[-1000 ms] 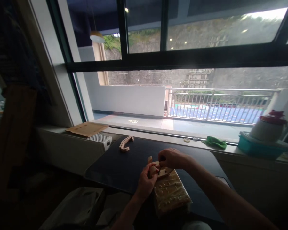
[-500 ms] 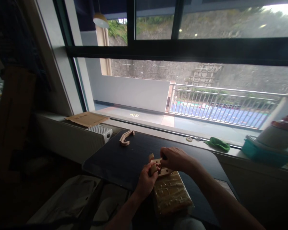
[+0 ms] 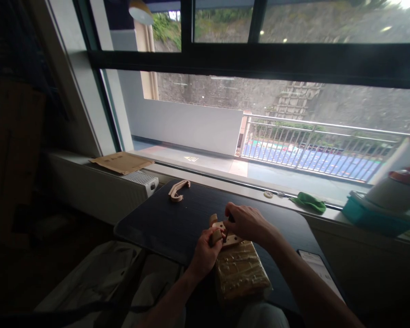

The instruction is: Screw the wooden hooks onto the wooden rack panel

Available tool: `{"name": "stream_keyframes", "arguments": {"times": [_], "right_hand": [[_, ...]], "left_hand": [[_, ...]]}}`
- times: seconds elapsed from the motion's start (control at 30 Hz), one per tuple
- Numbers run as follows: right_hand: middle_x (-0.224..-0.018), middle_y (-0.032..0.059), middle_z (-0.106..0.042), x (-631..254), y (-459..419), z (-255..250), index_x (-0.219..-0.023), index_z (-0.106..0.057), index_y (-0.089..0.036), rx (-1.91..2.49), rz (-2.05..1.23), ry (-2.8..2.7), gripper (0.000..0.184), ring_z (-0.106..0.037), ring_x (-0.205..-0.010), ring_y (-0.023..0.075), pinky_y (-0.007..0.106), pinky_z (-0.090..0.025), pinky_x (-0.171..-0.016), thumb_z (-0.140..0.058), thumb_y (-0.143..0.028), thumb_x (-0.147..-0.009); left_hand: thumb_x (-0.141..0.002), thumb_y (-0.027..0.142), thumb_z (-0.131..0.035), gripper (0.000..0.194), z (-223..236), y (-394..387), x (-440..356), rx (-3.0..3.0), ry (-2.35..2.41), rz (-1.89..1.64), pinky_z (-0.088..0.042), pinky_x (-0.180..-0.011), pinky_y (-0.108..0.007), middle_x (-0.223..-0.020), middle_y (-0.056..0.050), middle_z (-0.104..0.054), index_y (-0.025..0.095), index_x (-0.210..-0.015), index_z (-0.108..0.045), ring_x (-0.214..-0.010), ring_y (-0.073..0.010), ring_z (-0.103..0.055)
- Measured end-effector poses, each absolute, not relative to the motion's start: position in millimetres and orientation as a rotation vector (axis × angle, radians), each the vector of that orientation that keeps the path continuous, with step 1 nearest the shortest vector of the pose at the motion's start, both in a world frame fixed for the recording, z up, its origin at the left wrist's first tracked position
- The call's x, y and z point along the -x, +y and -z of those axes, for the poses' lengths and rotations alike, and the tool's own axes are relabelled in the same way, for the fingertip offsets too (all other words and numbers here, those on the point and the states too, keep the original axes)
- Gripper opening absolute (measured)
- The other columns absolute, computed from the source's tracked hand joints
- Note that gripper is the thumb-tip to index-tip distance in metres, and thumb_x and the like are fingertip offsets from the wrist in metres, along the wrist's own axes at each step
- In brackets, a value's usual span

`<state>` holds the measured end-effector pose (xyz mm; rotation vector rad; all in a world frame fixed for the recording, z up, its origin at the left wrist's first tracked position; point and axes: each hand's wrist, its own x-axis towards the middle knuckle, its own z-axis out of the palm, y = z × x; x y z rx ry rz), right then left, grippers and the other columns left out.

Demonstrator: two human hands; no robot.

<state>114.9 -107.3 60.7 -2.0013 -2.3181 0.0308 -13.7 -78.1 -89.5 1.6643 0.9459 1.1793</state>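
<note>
My left hand [image 3: 207, 249] is closed on a light wooden piece [image 3: 231, 240] with round dark holes and upright curved ends, gripping it near one of those ends. Above it, my right hand [image 3: 244, 221] is wrapped round a dark-handled tool [image 3: 230, 218], which looks like a screwdriver, pointing down at the wood. Its tip is hidden by the fingers. Below the wooden piece lies a package [image 3: 242, 269] wrapped in shiny clear plastic over brown material, at the table's near edge. Another curved wooden part [image 3: 177, 191] rests at the table's far left.
The dark table [image 3: 150, 218] stands against a window sill. A phone [image 3: 319, 271] lies by my right forearm. On the sill are a green cloth [image 3: 309, 202], a teal box [image 3: 372, 214] and a small roll [image 3: 268, 194]. A brown envelope [image 3: 123, 161] lies on the radiator [image 3: 99, 182].
The view has tilted slightly down, and more of the phone shows. Both hands keep their hold on the wooden piece and the tool, with little visible movement.
</note>
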Motion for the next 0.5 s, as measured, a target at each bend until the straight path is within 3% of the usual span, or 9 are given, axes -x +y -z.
{"name": "stream_keyframes", "arguments": {"times": [0.2, 0.5], "right_hand": [[-0.070, -0.0010, -0.060, -118.8, -109.0, -66.9, -0.085, -0.056, -0.022, 1.866, -0.064, -2.441, 0.016, -0.049, -0.060, 0.0098, 0.023, -0.022, -0.052, -0.042, -0.028, -0.084], [-0.074, 0.0004, -0.061, -117.9, -106.7, -58.0, -0.092, -0.054, -0.021, 1.971, -0.038, -2.354, 0.021, -0.052, -0.063, 0.0114, 0.024, -0.023, -0.053, -0.041, -0.036, -0.085]], "left_hand": [[-0.073, 0.018, -0.055, 0.020, 92.9, -78.5, 13.8, -1.667, 0.935, -1.217, -0.046, -0.086, -0.031, -0.091, -0.004, -0.062, 0.017, -0.092, -0.062, -0.090, -0.0175, -0.058], [-0.072, 0.017, -0.056, 0.016, 86.7, -82.4, 11.9, -1.585, 0.905, -1.257, -0.047, -0.082, -0.031, -0.088, -0.005, -0.063, 0.016, -0.086, -0.064, -0.088, -0.0183, -0.058]]}}
